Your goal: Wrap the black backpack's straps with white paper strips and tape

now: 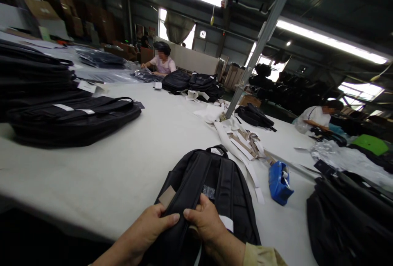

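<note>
Left hand (150, 227), right hand (206, 221) both pinching black backpack (229, 184), padded straps facing up

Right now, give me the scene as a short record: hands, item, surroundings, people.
left hand: grips the black backpack at its near end
right hand: grips the same bag, thumb beside the left thumb
backpack: flat on the white table, top handle pointing away
right of it: blue container, paper strips
left: stack of black bags
people: two co-workers at the far side
</note>
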{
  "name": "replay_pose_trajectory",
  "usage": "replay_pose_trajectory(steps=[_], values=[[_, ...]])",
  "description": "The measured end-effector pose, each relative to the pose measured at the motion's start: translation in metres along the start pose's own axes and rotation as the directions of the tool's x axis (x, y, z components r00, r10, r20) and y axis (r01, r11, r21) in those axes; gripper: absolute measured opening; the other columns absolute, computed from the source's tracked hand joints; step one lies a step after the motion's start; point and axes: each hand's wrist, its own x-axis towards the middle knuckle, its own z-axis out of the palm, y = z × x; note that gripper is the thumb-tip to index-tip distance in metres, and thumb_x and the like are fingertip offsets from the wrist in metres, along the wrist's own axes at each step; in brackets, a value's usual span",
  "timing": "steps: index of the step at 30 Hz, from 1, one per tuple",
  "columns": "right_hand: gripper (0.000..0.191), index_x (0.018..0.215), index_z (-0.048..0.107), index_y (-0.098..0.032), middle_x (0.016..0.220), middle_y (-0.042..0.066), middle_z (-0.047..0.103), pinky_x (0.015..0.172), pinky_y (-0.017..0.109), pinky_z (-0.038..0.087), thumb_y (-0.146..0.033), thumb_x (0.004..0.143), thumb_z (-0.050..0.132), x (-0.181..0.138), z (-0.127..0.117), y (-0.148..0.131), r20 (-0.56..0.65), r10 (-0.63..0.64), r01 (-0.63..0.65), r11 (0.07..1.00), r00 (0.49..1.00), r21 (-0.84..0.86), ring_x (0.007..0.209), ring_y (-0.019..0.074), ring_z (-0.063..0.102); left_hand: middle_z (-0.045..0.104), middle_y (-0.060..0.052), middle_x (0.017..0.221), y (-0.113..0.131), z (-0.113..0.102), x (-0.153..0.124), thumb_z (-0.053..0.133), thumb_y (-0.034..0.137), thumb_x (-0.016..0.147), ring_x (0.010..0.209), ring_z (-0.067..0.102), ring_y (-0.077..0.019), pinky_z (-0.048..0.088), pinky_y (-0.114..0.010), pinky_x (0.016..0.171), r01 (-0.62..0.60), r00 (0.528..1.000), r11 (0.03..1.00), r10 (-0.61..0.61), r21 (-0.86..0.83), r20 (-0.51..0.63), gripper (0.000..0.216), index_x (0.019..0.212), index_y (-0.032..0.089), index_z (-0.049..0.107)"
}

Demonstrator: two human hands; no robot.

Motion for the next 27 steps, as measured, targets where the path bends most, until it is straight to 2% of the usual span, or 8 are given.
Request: replay_pose_trajectory(steps=[3,5,7,11,14,20,23,27], values=[[0.057,0.111,0.062,-0.014,0.064,-0.002,0.066,0.049,0.024,0.044,-0.033,0.060,0.081,-0.010,-0.014,-0.014,0.013,0.126,-0.118,0.957,0.992,-0.264,0.046,0.0111,0.054,0.077,-0.015,0.084,0.001,-0.009,0.004,0.087,0.049,0.062,0.077,0.073,-0.0331,0.059,-0.038,0.069,0.031,0.999,0.999,-0.031,0.025,0.012,0.052,0.093,0.011,0.071],[0.042,0.096,0.066,-0.013,0.061,-0.001,0.065,0.047,0.023,0.040,-0.031,0.061,0.078,-0.017,-0.024,-0.020,-0.067,0.219,-0.225,0.860,0.973,-0.458,0.044,0.0104,0.051,0.077,-0.014,0.084,0.002,-0.013,0.003,0.087,0.048,0.063,0.075,0.073,-0.0303,0.059,-0.035,0.068,0.044,0.999,0.999,-0.044,0.016,0.013,0.051,0.093,0.011,0.071],[0.027,0.081,0.066,-0.014,0.059,-0.001,0.065,0.049,0.024,0.040,-0.026,0.059,0.075,-0.019,-0.030,-0.022,-0.172,0.221,-0.280,0.790,0.960,-0.546,0.046,0.0112,0.052,0.077,-0.013,0.083,0.004,-0.014,0.003,0.087,0.048,0.063,0.073,0.072,-0.0284,0.058,-0.033,0.066,0.063,0.998,0.998,-0.063,0.005,0.007,0.050,0.093,0.011,0.071],[0.014,0.071,0.063,-0.016,0.052,-0.005,0.057,0.049,0.023,0.034,-0.020,0.060,0.070,-0.009,-0.029,-0.017,-0.245,0.138,-0.261,0.764,0.960,-0.590,0.046,0.0092,0.046,0.076,-0.013,0.081,0.005,-0.015,0.003,0.089,0.049,0.060,0.074,0.072,-0.0302,0.058,-0.033,0.063,0.082,0.996,0.997,-0.082,-0.004,-0.022,0.052,0.091,0.012,0.069],[0.012,0.069,0.061,-0.016,0.050,-0.006,0.053,0.049,0.023,0.029,-0.021,0.061,0.069,0.005,-0.025,-0.011,-0.200,0.118,-0.216,0.774,0.973,-0.595,0.045,0.0081,0.042,0.076,-0.012,0.077,0.007,-0.017,0.004,0.089,0.050,0.057,0.074,0.072,-0.0326,0.058,-0.035,0.063,0.077,0.997,0.997,-0.077,-0.004,-0.011,0.050,0.085,0.012,0.070],[0.018,0.068,0.058,-0.016,0.052,-0.006,0.053,0.051,0.023,0.031,-0.025,0.059,0.071,0.023,-0.026,-0.003,-0.099,0.079,-0.122,0.813,0.992,-0.569,0.049,0.0074,0.044,0.075,-0.011,0.074,0.011,-0.019,0.004,0.089,0.047,0.058,0.073,0.072,-0.0315,0.058,-0.034,0.064,0.046,0.999,0.999,-0.046,0.009,0.011,0.047,0.085,0.012,0.073],[0.018,0.071,0.059,-0.015,0.051,-0.007,0.053,0.049,0.022,0.030,-0.025,0.061,0.071,0.019,-0.025,-0.011,-0.111,0.095,-0.142,0.804,0.989,-0.577,0.046,0.0065,0.042,0.076,-0.012,0.075,0.010,-0.022,0.006,0.089,0.044,0.057,0.069,0.072,-0.0297,0.057,-0.032,0.061,0.055,0.998,0.998,-0.056,0.021,0.000,0.045,0.082,0.012,0.072],[0.024,0.082,0.060,-0.016,0.047,-0.011,0.049,0.045,0.021,0.028,-0.016,0.060,0.069,0.008,-0.019,-0.037,-0.146,0.109,-0.178,0.749,0.983,-0.639,0.041,0.0052,0.037,0.076,-0.010,0.073,0.009,-0.024,0.007,0.088,0.043,0.058,0.066,0.070,-0.0273,0.056,-0.032,0.059,0.059,0.998,0.996,-0.057,0.067,-0.031,0.043,0.083,0.013,0.072]])
